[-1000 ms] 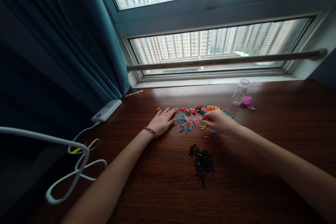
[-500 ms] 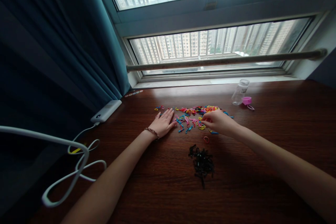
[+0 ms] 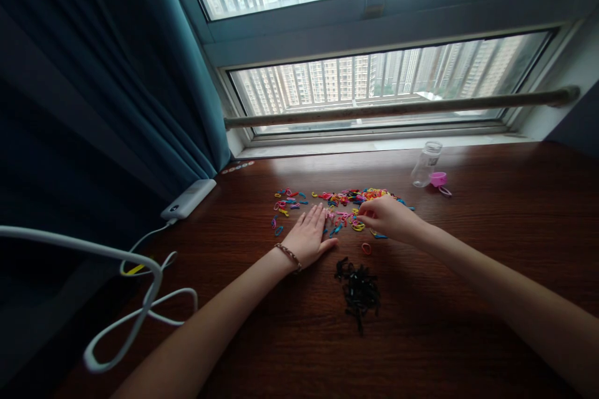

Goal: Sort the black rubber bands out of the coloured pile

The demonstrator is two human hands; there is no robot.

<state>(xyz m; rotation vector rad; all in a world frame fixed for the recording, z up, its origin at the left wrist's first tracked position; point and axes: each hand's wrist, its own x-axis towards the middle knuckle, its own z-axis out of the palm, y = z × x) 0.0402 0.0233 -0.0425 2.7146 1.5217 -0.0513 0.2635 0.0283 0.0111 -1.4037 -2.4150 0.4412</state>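
Observation:
Many small coloured bands [image 3: 344, 198] lie spread in a heap on the dark wooden table [image 3: 468, 249]. My left hand [image 3: 307, 235] rests flat with fingers spread over the left part of the heap, covering some bands. Left of its fingertips lie several loose bands [image 3: 283, 204]. At the heap's right part is my right hand [image 3: 386, 217], thumb and fingers pinched together at yellow bands; what they hold, if anything, is too small to tell. A single orange-red band [image 3: 366, 249] lies below the heap, above a pile of black bands [image 3: 360, 292].
Behind the heap at the right stand a clear bottle [image 3: 425, 165] and a pink cap [image 3: 438, 179]. A white power bank [image 3: 188, 199] with a white cable [image 3: 126, 254] lies at the left, beside a blue curtain [image 3: 178, 75]. A metal rail [image 3: 374, 111] crosses the window.
My left hand has moved right and slightly towards me, uncovering loose bands on its left and now covering others. My right hand stays nearly in place.

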